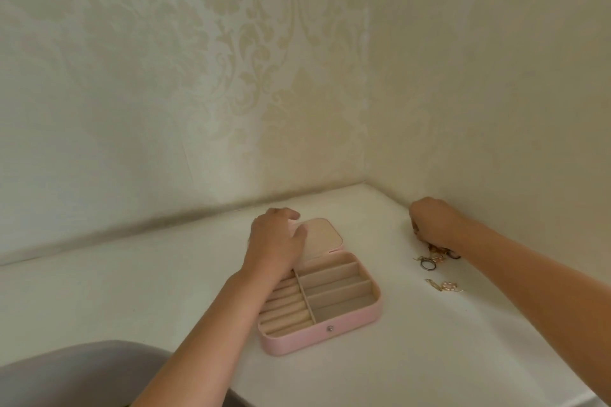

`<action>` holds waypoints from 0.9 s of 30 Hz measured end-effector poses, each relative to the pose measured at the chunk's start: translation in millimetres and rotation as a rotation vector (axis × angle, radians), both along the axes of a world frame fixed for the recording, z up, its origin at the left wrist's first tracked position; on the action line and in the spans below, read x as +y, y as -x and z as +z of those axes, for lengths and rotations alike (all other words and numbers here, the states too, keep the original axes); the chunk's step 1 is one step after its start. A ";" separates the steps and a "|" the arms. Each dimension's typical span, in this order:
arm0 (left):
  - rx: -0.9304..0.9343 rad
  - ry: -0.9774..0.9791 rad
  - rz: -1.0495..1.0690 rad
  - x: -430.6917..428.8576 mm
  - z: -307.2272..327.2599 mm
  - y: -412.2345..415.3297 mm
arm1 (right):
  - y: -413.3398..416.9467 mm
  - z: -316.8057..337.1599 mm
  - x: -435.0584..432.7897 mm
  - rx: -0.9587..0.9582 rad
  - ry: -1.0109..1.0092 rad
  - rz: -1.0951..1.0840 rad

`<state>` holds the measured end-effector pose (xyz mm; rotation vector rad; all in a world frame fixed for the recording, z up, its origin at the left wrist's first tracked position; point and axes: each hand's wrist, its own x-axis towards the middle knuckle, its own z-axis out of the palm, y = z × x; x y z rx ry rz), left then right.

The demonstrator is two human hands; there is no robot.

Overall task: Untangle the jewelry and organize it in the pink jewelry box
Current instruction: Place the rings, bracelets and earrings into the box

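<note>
Left grip (276, 241) is on the open beige-lined lid (322, 235) of the pink rounded-rectangle jewelry box (347, 319), which sits lower centre of frame on the white tabletop (132, 291). Its fingers curl over the lid's far corner, thumb on the lining. Right grip (436, 223) is right of centre by the patterned cream wall (496, 109), fingers curled down onto the tangled gold jewelry clump (436, 249); we can't tell if it's pinching anything. A dark metal ring (426, 264) and a gold-and-pearl piece (446, 286) lie loose just below, apart from the box.

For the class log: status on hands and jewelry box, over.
Left hand holds lid open. Right hand grips jewelry tangle. Pink jewelry box empty. Loose rings beside, nothing blocking.
</note>
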<state>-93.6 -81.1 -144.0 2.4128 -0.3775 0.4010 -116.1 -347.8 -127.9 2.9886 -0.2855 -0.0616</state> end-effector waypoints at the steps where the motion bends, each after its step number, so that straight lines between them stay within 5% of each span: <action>1: 0.003 -0.053 -0.033 -3.8 -3.3 6.4 | -0.1 1.2 -0.8 -0.024 -0.041 0.001; 7: 0.098 -0.090 -0.124 -8.1 -25.8 20.3 | 0.9 30.3 -3.8 -0.275 -0.518 -0.051; 12: 0.123 0.201 -0.169 -9.9 -9.2 29.1 | 14.9 69.6 10.0 -0.197 -1.152 0.111; 17: 0.362 0.594 -0.393 -22.0 24.1 37.1 | 23.1 87.2 46.6 0.035 -1.183 0.406; 23: 0.461 0.723 -0.379 -18.1 22.7 41.2 | 20.4 73.6 76.8 0.012 -1.288 0.496; 27: 0.449 0.607 -0.244 1.4 15.4 35.5 | 16.9 48.0 78.3 -0.027 -1.209 0.459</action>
